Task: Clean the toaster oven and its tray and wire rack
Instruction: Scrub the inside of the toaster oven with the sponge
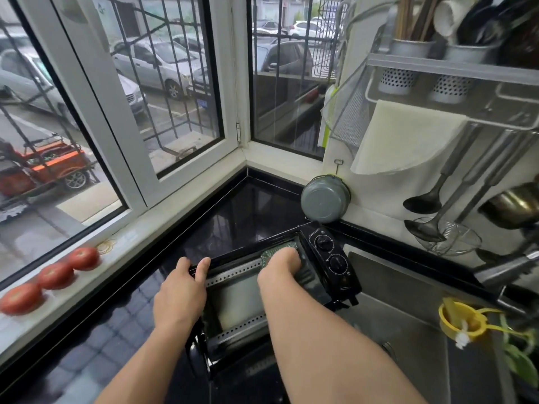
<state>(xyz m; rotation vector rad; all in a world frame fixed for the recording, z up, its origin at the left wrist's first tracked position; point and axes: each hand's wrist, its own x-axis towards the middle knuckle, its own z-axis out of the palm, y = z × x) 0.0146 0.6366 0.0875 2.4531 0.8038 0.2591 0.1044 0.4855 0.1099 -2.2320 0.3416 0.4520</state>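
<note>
Clearly mid-clean: the toaster oven (274, 290) lies on its back on the black counter (122, 330) beside the sink (408, 316), cavity facing up. The left hand (179, 290) grips its edge while the right hand (281, 266) presses a green scouring pad (275, 250) inside. No tray or rack is in view, so their state is unknown.

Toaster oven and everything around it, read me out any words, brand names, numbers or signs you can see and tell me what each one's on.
None can be read.
Toaster oven: marks around the two dials, too small and blurred.
Blue plate on a parked car outside: blurred.
</note>
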